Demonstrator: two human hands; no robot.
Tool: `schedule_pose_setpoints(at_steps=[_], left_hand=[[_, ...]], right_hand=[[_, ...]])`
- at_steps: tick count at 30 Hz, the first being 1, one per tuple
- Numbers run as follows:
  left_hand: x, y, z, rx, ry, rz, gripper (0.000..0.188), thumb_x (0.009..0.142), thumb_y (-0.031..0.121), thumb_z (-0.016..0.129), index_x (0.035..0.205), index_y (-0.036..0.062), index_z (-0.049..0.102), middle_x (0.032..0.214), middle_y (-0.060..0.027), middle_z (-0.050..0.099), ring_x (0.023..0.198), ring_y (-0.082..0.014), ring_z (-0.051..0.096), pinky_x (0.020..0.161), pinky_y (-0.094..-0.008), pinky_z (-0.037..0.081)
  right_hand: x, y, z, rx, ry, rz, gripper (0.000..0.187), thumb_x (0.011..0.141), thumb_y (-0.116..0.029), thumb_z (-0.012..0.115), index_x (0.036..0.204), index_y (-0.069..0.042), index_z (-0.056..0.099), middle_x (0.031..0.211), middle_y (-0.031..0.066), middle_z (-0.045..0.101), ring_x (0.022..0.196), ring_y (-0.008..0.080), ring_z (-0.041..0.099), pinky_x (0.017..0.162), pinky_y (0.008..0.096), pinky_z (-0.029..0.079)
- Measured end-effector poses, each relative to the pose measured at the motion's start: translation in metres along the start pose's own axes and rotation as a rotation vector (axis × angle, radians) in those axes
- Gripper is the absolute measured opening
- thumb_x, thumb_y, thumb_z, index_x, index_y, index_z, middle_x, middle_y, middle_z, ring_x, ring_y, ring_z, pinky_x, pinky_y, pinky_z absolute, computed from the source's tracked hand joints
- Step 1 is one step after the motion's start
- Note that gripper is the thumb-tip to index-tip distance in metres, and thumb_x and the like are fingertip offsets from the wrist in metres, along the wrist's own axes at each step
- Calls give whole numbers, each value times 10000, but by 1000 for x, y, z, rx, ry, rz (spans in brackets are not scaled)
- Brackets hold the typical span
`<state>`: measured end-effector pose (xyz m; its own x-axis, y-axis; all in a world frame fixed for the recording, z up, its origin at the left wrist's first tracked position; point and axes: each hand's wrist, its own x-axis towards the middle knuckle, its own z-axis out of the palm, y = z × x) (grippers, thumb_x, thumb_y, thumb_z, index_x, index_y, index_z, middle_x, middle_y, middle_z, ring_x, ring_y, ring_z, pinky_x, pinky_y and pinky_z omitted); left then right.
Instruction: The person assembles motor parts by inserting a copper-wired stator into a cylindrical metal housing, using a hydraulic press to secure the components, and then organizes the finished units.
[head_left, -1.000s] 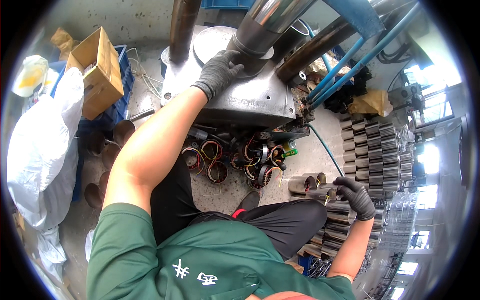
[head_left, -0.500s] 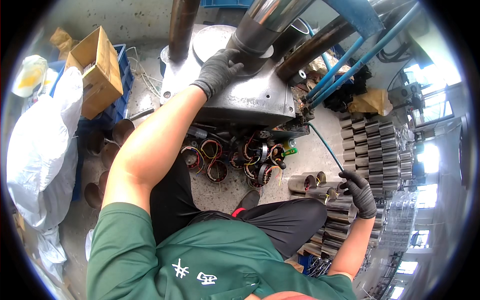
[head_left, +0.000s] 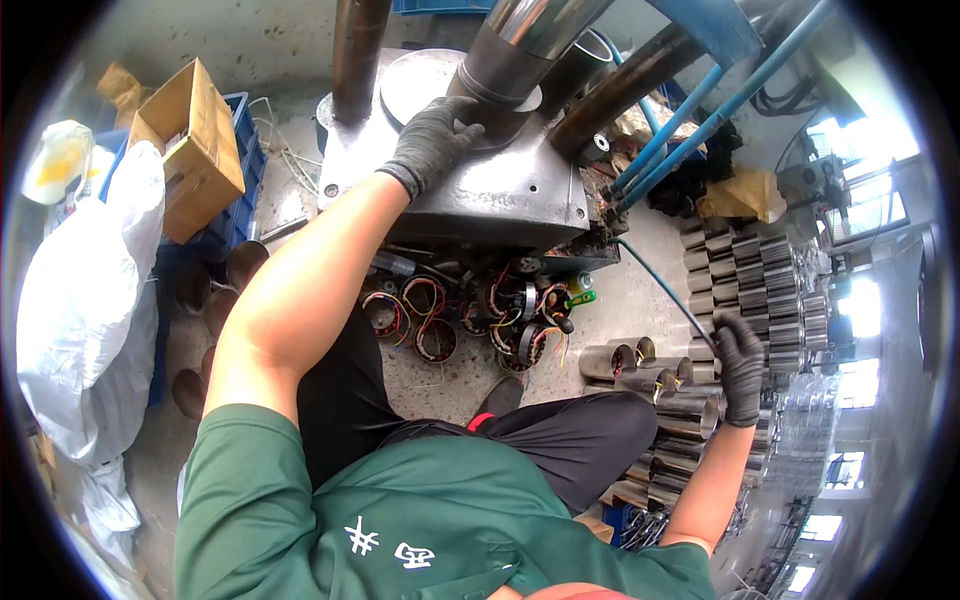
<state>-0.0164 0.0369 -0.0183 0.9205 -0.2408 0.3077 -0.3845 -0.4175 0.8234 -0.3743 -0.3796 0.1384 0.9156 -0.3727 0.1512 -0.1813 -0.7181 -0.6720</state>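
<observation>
Near twelve o'clock, a dark cylinder (head_left: 495, 72) stands over the metal block (head_left: 500, 195); the gloved left hand (head_left: 432, 147) rests against it, though I cannot tell whether it grips. Between three and four o'clock, the gloved right hand (head_left: 739, 370) grasps the end of a thin rod (head_left: 667, 288), near steel tubes (head_left: 774, 254).

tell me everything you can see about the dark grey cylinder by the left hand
The dark grey cylinder looks like metal, with a mostly matte side and a thin line around it near its lower end. A shiny metal shaft meets its top; its lower end sits over the metal block. It slants up to the right in this wide view. The gloved left hand is at its lower left, fingertips apparently touching it. Its far side is hidden.
</observation>
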Motion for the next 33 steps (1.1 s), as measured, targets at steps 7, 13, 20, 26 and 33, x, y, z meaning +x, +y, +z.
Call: schedule_pose_setpoints(at_steps=[7, 13, 20, 26, 33], left_hand=[[-32, 22, 13, 29, -161, 203, 393, 944, 241, 732, 1285, 63, 651, 1249, -184, 681, 1144, -340, 663, 1027, -417, 518], [-50, 39, 20, 572, -267, 213, 521, 918, 357, 731, 1313, 30, 636, 1301, -180, 627, 1246, -357, 569, 1078, -464, 462], [-43, 44, 24, 742, -237, 166, 598, 895, 437, 718, 1343, 50, 632, 1274, -212, 627, 1186, -393, 567, 1026, -495, 471], [-40, 47, 32, 804, -223, 172, 540, 905, 444, 687, 1332, 114, 669, 1242, -222, 641, 1143, -403, 580, 1001, -505, 482], [-38, 46, 37, 788, -195, 151, 411, 888, 385, 709, 1199, 116, 725, 1198, -207, 652, 1114, -395, 595, 970, -498, 503]], right_hand=[[107, -27, -33, -635, 577, -303, 297, 1017, -267, 584, 1129, -21, 706, 1101, 166, 736, 1053, 347, 696, 933, 407, 533], [203, -3, -70, -832, 543, -360, 399, 969, -427, 565, 1111, -100, 743, 1105, 206, 727, 1031, 391, 693, 909, 468, 541], [210, -20, -68, -764, 513, -132, 445, 923, -451, 590, 1153, -104, 748, 1153, 237, 711, 1075, 410, 679, 961, 491, 528], [206, -34, -62, -752, 460, -4, 472, 927, -454, 583, 1194, -97, 740, 1178, 215, 722, 1116, 373, 685, 993, 474, 532], [200, -37, -60, -748, 474, -22, 435, 941, -446, 582, 1194, -132, 745, 1194, 178, 729, 1119, 352, 687, 1028, 462, 518]])
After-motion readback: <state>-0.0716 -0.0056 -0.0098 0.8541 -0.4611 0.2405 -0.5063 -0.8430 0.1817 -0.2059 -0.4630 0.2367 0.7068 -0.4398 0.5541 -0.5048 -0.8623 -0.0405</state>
